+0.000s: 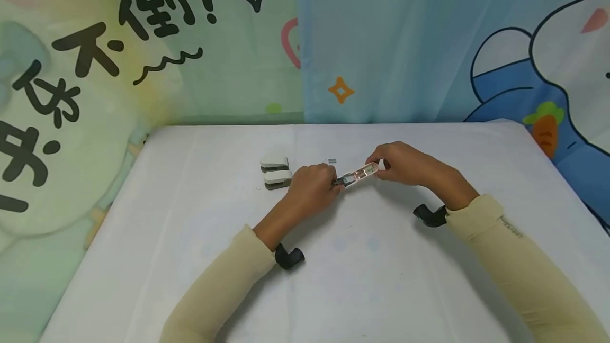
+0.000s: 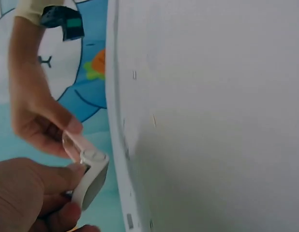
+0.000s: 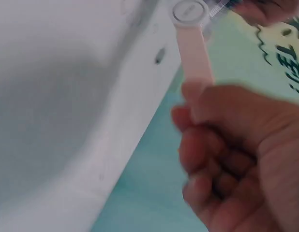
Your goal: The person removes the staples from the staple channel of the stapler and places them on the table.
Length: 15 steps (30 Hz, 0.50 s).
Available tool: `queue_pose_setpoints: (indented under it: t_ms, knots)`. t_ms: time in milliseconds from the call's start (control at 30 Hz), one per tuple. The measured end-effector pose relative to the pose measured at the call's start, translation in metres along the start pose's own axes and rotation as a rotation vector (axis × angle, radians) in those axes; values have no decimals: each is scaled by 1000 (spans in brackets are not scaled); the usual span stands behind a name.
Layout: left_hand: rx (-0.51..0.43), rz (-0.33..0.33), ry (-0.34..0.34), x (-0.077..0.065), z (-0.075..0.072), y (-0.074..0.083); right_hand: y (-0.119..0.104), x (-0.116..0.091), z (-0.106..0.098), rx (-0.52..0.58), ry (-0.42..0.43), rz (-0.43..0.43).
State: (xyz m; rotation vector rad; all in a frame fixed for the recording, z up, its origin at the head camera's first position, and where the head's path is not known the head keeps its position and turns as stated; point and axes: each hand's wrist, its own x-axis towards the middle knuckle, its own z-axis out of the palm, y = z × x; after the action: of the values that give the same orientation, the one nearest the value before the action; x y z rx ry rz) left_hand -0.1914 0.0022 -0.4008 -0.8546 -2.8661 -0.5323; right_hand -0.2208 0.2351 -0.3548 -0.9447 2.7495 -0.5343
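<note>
Head view: a small stapler, apparently opened out, was held up between both hands over the white table, its metal inner parts showing. Left hand pinched the white-and-grey body, thumb against fingers; right hand pinched the free end of the pink strip, which ran from the body's round white end, remaining fingers curled in. Just beyond the left hand lay a short silver strip, probably staples; two more staplers, the rear one and the front one, sat side by side to its left. Loose staples, one of them a thin sliver, were scattered on the cloth. A printed backdrop hung behind. Step in hand, as judged: opening the stapler for loading; whether its channel held staples could not be told. Next move probably called for a steady left pinch, the pink strip kept swung out, and the right fingers freed to fetch the silver strip
</note>
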Motion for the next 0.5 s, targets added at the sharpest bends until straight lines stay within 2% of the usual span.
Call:
queue_pose_setpoints:
  t_ms: [100, 200, 367, 500]
  knots:
    - [75, -13, 43, 12, 3, 8, -2, 6, -1, -155, 5, 25]
    - [66, -57, 51, 25, 8, 14, 4, 11, -4, -242, -4, 49]
    - [10, -131, 27, 45, 22, 16, 24, 13, -11, -227, -44, 125]
    - [-44, -195, -14, 58, 33, 15, 37, 8, -18, -191, -89, 150]
